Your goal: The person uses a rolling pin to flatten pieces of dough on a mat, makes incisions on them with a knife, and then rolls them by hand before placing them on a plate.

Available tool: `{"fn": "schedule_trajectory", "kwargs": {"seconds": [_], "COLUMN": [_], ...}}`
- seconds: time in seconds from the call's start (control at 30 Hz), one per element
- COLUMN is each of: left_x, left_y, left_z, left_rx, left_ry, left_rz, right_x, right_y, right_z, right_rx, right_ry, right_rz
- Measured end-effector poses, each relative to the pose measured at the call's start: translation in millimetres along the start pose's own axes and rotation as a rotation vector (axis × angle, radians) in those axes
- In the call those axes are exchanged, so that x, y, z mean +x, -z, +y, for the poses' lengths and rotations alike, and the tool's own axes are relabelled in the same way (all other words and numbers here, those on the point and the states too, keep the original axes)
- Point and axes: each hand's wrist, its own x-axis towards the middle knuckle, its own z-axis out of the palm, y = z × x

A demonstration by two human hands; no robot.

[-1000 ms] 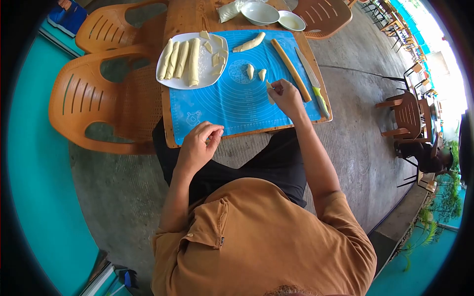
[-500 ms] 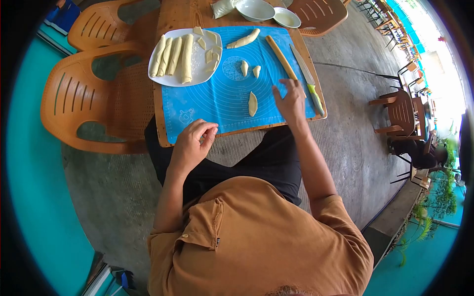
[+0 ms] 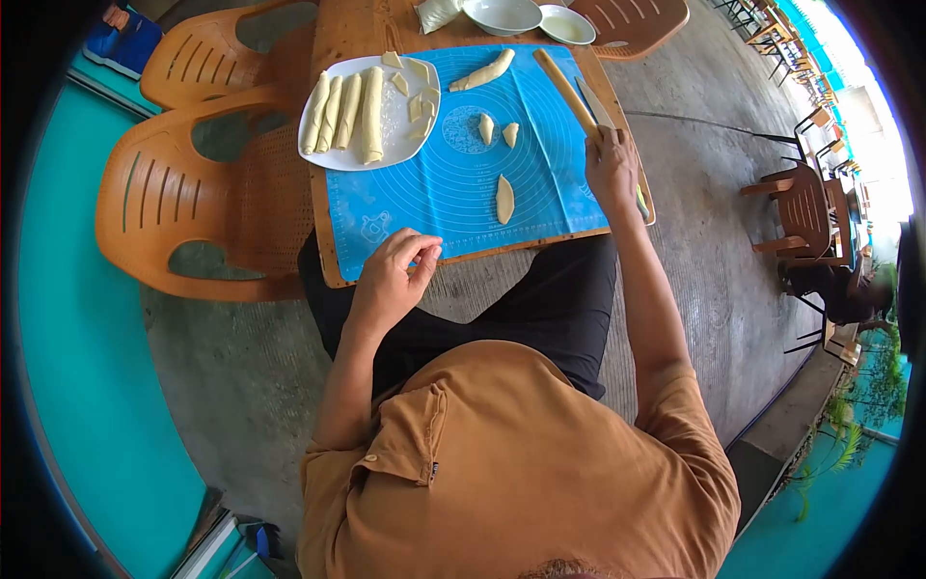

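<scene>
My right hand (image 3: 613, 172) is closed around the near end of a wooden rolling pin (image 3: 565, 92), at the right of the blue pastry mat (image 3: 386, 207). Beside the pin lies a knife (image 3: 595, 101); the hand covers part of it, and a bit of its green handle shows past the wrist. My left hand (image 3: 393, 278) hovers by the mat's front edge, fingers curled in, with nothing visible in them. A pointed oval of dough (image 3: 504, 199) lies nearest me, with two small dough pieces (image 3: 486, 128) farther back. Behind those rests a dough roll (image 3: 482, 71).
A white plate (image 3: 386, 159) at the mat's left carries several long dough rolls (image 3: 372, 116) and flat offcuts. At the back stand a white bowl (image 3: 502, 15), a smaller dish (image 3: 566, 26) and a plastic bag (image 3: 439, 13). Orange chairs (image 3: 198, 193) flank the wooden table.
My right hand went from reaching with spread fingers to closing on the rolling pin, which has shifted slightly away from me. My left hand stays near the front edge, its fingers a little more closed.
</scene>
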Motion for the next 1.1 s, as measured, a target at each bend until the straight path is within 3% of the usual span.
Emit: {"fn": "schedule_trajectory", "kwargs": {"seconds": [0.13,0.2,0.33,0.6,1.1], "left_x": [1.5,6.1,20.3,32.6,56.7], "left_y": [-2.4,-7.4,-21.3,-51.1,-69.8], "left_z": [-4.6,-6.4,0.8,-24.9,-29.5], "left_rx": [0.027,0.080,0.257,0.471,0.669], "left_ry": [-0.026,-0.092,-0.224,-0.257,-0.192], "left_rz": [0.049,0.062,0.129,-0.114,-0.118], "right_x": [-25.0,-36.5,-55.1,-66.1,-59.3], "right_y": [63.0,82.8,87.6,67.4,16.5], "right_z": [-14.6,-21.9,-42.6,-55.5,-58.6], "right_rx": [0.240,0.257,0.267,0.244,0.063], "right_ry": [0.190,0.377,0.442,0.389,0.329], "right_rz": [-0.062,-0.218,-0.330,-0.438,-0.332]}}
